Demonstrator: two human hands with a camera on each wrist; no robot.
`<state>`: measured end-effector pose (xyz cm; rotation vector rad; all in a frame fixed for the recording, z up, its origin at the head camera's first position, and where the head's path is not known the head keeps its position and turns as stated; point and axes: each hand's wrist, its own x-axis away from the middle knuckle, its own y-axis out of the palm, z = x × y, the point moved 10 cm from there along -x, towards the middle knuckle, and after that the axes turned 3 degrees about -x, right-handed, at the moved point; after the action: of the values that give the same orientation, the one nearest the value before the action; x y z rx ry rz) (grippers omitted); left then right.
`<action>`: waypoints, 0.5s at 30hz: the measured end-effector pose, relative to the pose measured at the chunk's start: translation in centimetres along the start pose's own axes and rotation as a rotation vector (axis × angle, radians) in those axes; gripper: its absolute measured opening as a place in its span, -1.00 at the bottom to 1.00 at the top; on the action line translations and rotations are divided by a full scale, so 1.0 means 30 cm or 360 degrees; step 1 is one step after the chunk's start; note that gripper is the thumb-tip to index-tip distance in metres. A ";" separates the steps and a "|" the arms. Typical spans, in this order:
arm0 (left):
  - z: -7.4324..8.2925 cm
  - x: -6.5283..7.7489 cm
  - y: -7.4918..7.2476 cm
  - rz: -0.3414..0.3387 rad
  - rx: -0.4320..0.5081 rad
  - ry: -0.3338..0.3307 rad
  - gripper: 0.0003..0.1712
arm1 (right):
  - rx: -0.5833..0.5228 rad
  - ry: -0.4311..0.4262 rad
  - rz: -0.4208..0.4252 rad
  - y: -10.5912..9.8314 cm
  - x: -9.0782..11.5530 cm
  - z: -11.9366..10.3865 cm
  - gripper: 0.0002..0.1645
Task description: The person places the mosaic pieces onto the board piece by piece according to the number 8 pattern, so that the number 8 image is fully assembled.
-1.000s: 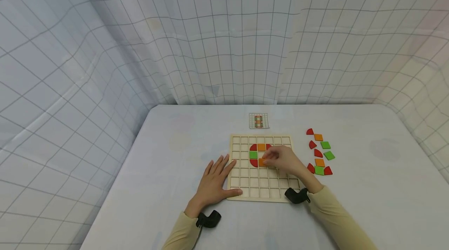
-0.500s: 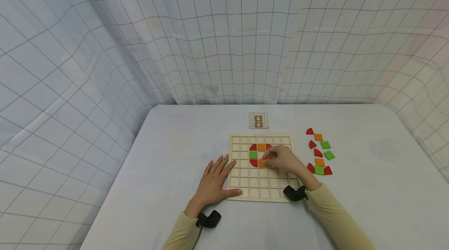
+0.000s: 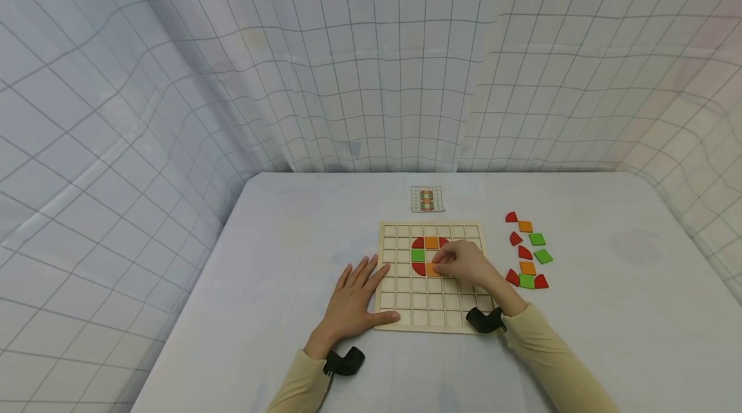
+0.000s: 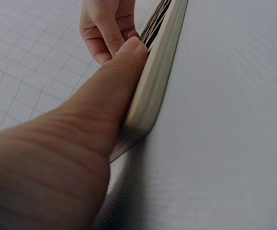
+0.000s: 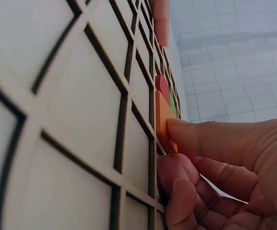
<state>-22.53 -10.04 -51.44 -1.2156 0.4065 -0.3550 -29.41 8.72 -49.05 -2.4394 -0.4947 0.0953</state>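
A square wooden grid board [image 3: 404,318] lies on the table, with my left hand [image 3: 352,303] at its left edge, fingers straight and spread and the thumb on the near-left corner. My right hand [image 3: 467,263] is over the middle of the board and pinches an orange square tile [image 5: 165,122] by its edge, thumb on top, right at its cell. Beside that tile sits a red quarter-circle tile [image 3: 418,268]. Above it are a green square tile [image 3: 418,255], another red quarter-circle and an orange square. A further red piece shows partly behind the right fingers.
Right of the board lie several loose tiles: red quarter-circles [image 3: 524,252], orange squares [image 3: 527,268] and green squares [image 3: 543,256]. A small printed pattern card [image 3: 427,199] lies behind the board. Grid-patterned white curtains [image 3: 371,78] stand around the table [image 3: 278,258].
The right wrist has shifted slightly left, while its fingers stay at the orange square tile, which now sits a touch further left. The left hand has not moved.
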 end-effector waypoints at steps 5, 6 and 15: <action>0.000 0.001 -0.002 0.0001 0.0005 0.0002 0.08 | -0.0013 -0.0024 0.0026 0.000 0.001 -0.005 -0.92; 0.000 0.002 -0.002 0.0004 0.0007 0.0003 0.08 | -0.0021 -0.0028 0.0033 0.000 0.002 -0.006 -0.92; -0.001 0.002 0.002 0.0006 0.0005 0.0018 0.08 | 0.0022 -0.0017 0.0081 0.001 0.016 -0.008 -0.93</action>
<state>-22.48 -10.09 -51.51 -1.2104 0.4176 -0.3594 -28.92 8.74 -48.84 -2.4397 -0.4356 0.1328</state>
